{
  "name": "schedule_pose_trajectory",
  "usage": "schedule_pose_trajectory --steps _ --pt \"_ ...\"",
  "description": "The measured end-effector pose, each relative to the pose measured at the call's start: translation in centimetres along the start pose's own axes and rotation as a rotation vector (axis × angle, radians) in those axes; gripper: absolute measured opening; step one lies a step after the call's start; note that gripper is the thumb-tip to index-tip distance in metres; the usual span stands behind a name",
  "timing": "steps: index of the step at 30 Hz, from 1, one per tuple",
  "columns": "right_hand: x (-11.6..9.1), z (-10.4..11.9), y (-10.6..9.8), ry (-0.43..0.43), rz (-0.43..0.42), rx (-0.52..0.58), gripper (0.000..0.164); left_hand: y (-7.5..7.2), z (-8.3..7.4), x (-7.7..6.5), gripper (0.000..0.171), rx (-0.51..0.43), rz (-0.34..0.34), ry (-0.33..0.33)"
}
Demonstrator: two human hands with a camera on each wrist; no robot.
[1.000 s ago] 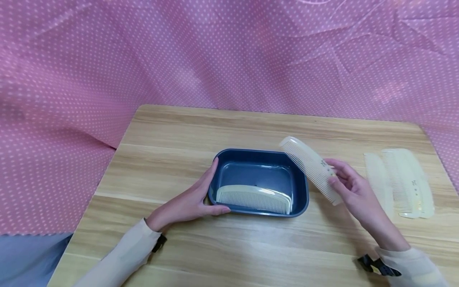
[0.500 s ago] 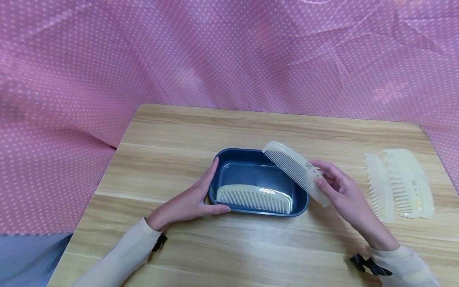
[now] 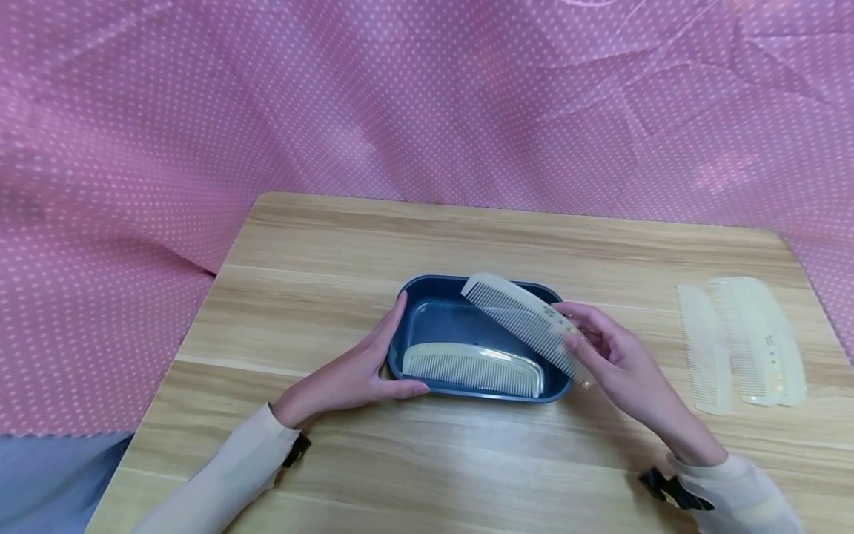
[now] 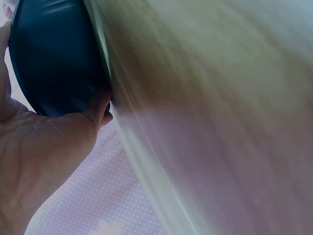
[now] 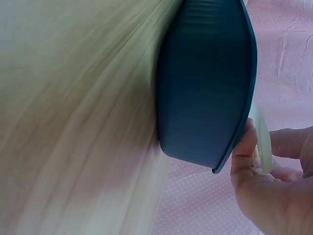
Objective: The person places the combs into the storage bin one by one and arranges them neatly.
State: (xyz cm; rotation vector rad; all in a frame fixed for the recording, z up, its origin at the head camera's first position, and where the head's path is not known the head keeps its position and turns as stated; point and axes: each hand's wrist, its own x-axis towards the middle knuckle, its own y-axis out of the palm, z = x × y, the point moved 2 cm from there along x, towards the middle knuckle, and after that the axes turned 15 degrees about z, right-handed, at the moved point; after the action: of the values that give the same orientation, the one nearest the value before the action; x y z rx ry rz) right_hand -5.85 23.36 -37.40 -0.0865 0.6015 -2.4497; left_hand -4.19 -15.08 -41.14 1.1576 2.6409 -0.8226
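A dark blue rectangular plastic box (image 3: 440, 319) sits on the wooden table. My left hand (image 3: 363, 371) grips its left end, thumb along the front wall and fingers round the far corner; the left wrist view shows the palm against the box's wall (image 4: 58, 58). One pale cream comb (image 3: 474, 368) lies inside along the front, teeth toward me. My right hand (image 3: 617, 356) pinches a second pale comb (image 3: 517, 311) by its right end, thumb on the near face. That comb slants over the box's right part. In the right wrist view the fingertips are right at the box's rim.
Several more pale combs (image 3: 760, 341) lie on the right of the table (image 3: 333, 460), some overlapping, with one comb (image 3: 706, 348) beside them. A pink dotted cloth (image 3: 427, 104) hangs behind the table's far edge.
My right hand has carried its comb leftward, from beside the box's right end to over its interior. The left hand and the box have stayed in place.
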Motion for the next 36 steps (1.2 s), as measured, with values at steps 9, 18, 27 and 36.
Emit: schedule_pose_trajectory --steps 9,18,27,36 --pt "1.0 0.3 0.9 -0.042 0.06 -0.007 0.043 -0.1 0.2 0.0 0.13 -0.004 0.0 -0.007" --pt "2.5 1.1 2.6 -0.139 0.106 -0.045 0.043 -0.1 0.3 0.0 0.129 -0.011 0.008 0.009" --pt "3.9 1.3 4.0 -0.193 0.146 -0.18 0.043 -0.1 0.2 -0.1 0.129 -0.005 0.011 0.009" --pt "4.1 1.4 4.9 -0.194 0.2 -0.242 0.042 -0.1 0.3 0.0 0.129 -0.013 0.009 0.002"
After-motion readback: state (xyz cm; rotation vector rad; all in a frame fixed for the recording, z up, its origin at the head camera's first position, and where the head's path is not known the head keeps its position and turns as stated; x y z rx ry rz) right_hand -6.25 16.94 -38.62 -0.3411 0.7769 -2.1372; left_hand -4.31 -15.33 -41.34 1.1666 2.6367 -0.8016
